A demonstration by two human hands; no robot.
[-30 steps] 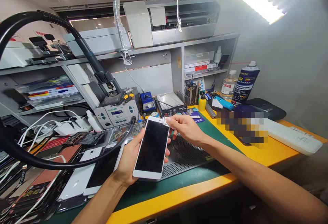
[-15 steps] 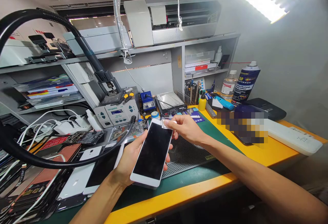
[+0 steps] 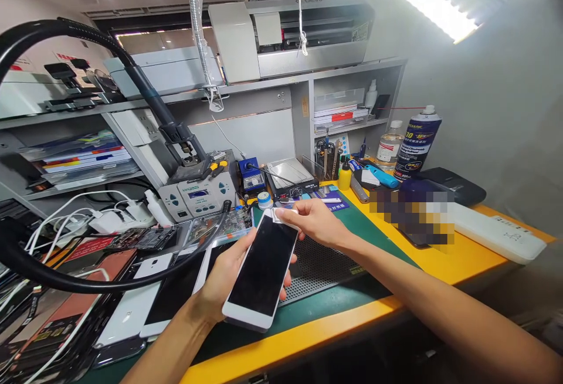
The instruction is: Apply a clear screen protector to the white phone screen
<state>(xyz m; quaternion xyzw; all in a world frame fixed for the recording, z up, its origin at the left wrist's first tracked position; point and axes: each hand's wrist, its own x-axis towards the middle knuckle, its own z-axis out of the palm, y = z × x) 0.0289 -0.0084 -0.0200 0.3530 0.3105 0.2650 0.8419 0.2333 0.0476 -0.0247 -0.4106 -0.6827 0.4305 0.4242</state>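
Note:
A white-framed smartphone [image 3: 264,267] with a dark screen lies tilted in my left hand [image 3: 225,271]. That hand is closed round it, thumb along the left edge and fingertips showing at the right edge. My right hand [image 3: 319,223] is at the phone's upper end. Its thumb and fingers pinch a small white piece [image 3: 277,215], perhaps a wipe, pressed against the top of the phone's face. The hand covers most of that piece. Below the phone is a black perforated mat [image 3: 316,278] on a green work mat [image 3: 378,237].
Several phones [image 3: 134,302] and cables crowd the left, under a curved black arm [image 3: 109,285]. A soldering station [image 3: 200,193], a heating plate [image 3: 290,173] and a tool holder [image 3: 328,158] stand behind. On the right are a spray can [image 3: 416,146] and a white case [image 3: 497,234].
My right hand and the white piece have shifted slightly left along the phone's top. The left hand keeps its hold on the phone. The camera view has moved a little.

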